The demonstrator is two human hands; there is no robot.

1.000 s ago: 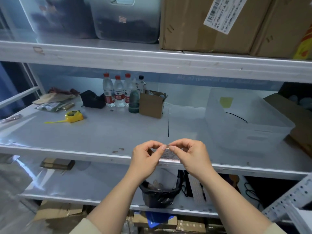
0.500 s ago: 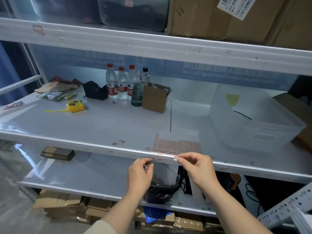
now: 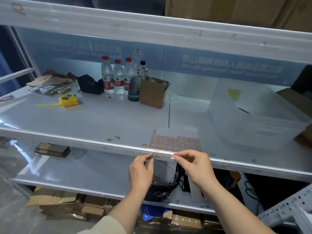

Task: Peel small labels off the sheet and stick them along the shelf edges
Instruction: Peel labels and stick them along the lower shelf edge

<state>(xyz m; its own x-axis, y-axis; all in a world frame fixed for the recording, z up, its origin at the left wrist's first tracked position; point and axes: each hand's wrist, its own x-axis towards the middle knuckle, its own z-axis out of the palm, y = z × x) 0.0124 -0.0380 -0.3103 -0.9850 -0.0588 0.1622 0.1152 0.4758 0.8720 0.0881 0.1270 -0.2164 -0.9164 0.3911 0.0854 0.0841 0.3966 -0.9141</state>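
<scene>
The label sheet [image 3: 173,142], white with rows of small red-framed labels, lies flat on the middle shelf close to its front edge [image 3: 101,146]. My right hand [image 3: 194,168] pinches one small label [image 3: 172,156] between thumb and forefinger, right against the shelf edge. One label [image 3: 156,156] sits stuck on the edge just left of it. My left hand [image 3: 141,171] hovers below the edge beside that stuck label, fingers loosely curled and holding nothing.
Stray labels [image 3: 109,139] lie on the shelf top. Further back stand water bottles [image 3: 117,78], a small cardboard box [image 3: 152,93] and a yellow tape measure [image 3: 68,100]. A translucent plastic bin [image 3: 253,119] fills the right side. A black bag [image 3: 160,190] sits on the lower shelf.
A second ago both hands held the sheet in the air. It now lies on the shelf, and my right hand has brought a peeled label to the shelf edge.
</scene>
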